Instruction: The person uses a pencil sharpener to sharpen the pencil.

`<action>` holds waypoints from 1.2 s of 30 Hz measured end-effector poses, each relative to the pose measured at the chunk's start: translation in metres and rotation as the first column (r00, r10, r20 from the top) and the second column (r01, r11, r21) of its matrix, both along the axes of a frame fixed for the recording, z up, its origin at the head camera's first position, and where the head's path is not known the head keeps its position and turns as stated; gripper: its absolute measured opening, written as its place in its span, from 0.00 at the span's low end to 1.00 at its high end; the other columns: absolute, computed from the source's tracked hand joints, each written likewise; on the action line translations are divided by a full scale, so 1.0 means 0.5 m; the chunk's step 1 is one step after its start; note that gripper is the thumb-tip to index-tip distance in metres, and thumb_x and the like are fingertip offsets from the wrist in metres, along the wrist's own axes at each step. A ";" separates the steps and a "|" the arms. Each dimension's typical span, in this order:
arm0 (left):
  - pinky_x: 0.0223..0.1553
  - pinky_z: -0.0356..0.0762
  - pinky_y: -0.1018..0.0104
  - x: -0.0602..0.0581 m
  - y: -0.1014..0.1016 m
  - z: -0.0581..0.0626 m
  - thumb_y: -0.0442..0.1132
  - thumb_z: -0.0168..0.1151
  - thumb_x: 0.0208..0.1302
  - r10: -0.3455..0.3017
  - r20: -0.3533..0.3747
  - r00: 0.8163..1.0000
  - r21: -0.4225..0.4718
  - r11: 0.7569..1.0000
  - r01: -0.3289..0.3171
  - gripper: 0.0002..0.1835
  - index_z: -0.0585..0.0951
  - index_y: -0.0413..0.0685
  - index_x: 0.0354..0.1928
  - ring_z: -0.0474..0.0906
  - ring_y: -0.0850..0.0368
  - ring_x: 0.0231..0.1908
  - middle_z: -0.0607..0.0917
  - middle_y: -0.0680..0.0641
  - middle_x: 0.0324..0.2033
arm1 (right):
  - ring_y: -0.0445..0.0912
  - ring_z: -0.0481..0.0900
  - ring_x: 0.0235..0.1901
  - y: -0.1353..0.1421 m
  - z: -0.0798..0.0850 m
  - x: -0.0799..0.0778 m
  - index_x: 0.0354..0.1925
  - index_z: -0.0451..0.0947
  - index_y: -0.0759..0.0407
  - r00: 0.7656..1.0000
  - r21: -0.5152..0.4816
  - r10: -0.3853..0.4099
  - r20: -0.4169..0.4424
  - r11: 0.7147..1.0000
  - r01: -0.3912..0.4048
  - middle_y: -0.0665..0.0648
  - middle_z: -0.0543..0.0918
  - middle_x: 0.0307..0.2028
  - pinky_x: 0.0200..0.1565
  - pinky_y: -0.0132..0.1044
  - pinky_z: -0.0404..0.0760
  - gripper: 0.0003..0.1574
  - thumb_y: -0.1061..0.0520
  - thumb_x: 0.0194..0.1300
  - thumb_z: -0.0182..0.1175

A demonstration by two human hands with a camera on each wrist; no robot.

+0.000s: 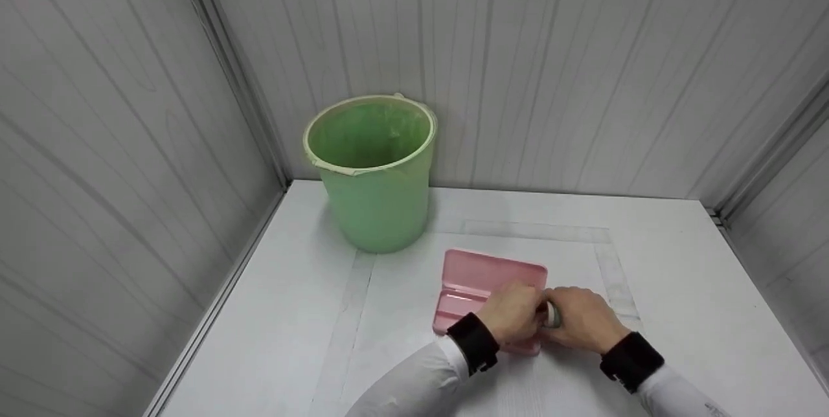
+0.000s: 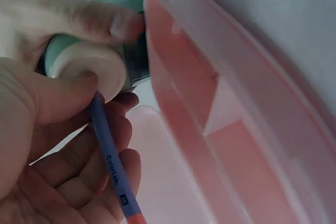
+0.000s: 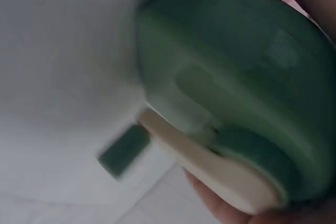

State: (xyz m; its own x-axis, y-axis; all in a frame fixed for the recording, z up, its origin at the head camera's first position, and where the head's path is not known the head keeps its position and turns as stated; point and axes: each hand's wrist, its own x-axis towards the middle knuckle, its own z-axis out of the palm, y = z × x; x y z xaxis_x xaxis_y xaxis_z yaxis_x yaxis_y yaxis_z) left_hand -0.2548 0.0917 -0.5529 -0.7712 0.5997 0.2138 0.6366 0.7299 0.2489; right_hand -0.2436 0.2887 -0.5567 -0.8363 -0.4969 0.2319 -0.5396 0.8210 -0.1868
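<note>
A blue-purple pencil (image 2: 113,156) with a reddish end is pinched by my left hand (image 1: 513,312), its other end against or behind the thumb at the cream round front of a green crank pencil sharpener (image 2: 89,66). Whether the pencil sits inside the sharpener is hidden. My right hand (image 1: 583,318) grips the sharpener's body, its thumb over the top in the left wrist view. The cream crank (image 3: 210,169) with its green knob (image 3: 125,149) sticks out in the right wrist view. Under and beside the left hand lies an open pink pencil case (image 1: 489,269).
A tall green bucket (image 1: 382,210) stands at the back left of the white table (image 1: 291,313). Clear tape strips (image 1: 537,229) mark the tabletop. Grey panel walls (image 1: 550,67) close in the back and both sides.
</note>
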 end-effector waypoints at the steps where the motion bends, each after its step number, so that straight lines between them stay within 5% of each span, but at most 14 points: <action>1: 0.34 0.80 0.74 0.000 -0.002 -0.002 0.44 0.77 0.70 -0.002 0.003 1.000 0.009 1.000 0.002 0.03 0.90 0.59 0.41 0.81 0.67 0.31 0.91 0.58 0.31 | 0.40 0.85 0.32 -0.002 -0.006 -0.002 0.44 0.88 0.48 1.000 -0.008 -0.006 -0.014 1.000 0.006 0.45 0.89 0.32 0.35 0.40 0.84 0.30 0.38 0.48 0.89; 17: 0.28 0.77 0.71 0.001 -0.001 -0.024 0.41 0.82 0.53 0.021 -0.071 0.997 -0.042 0.999 -0.024 0.08 0.88 0.60 0.26 0.72 0.68 0.23 0.86 0.62 0.21 | 0.33 0.67 0.24 -0.006 -0.026 -0.007 0.29 0.78 0.46 0.996 -0.041 -0.031 -0.087 0.999 0.027 0.42 0.77 0.21 0.27 0.36 0.72 0.23 0.44 0.48 0.84; 24: 0.29 0.77 0.71 -0.007 -0.001 -0.025 0.39 0.80 0.55 -0.005 0.007 1.000 -0.042 0.999 0.005 0.08 0.86 0.57 0.28 0.72 0.67 0.24 0.84 0.61 0.22 | 0.35 0.67 0.23 0.000 -0.029 -0.013 0.29 0.78 0.47 0.993 -0.016 -0.022 -0.117 1.000 0.021 0.43 0.75 0.20 0.26 0.36 0.72 0.21 0.45 0.49 0.83; 31: 0.32 0.70 0.74 -0.010 -0.012 -0.024 0.37 0.81 0.59 -0.004 0.236 0.972 0.045 0.999 -0.007 0.08 0.87 0.53 0.34 0.72 0.66 0.27 0.80 0.60 0.24 | 0.35 0.64 0.23 0.004 -0.025 -0.014 0.28 0.77 0.46 0.996 -0.002 -0.026 -0.086 1.000 0.026 0.42 0.71 0.19 0.26 0.35 0.69 0.20 0.45 0.51 0.81; 36: 0.33 0.73 0.77 -0.011 -0.018 -0.021 0.34 0.78 0.63 -0.008 0.249 0.968 0.102 0.995 -0.018 0.05 0.91 0.52 0.37 0.73 0.68 0.28 0.86 0.60 0.27 | 0.36 0.67 0.23 0.002 -0.027 -0.014 0.30 0.79 0.46 0.996 -0.011 -0.033 -0.082 0.999 0.033 0.42 0.73 0.19 0.26 0.37 0.71 0.18 0.47 0.51 0.80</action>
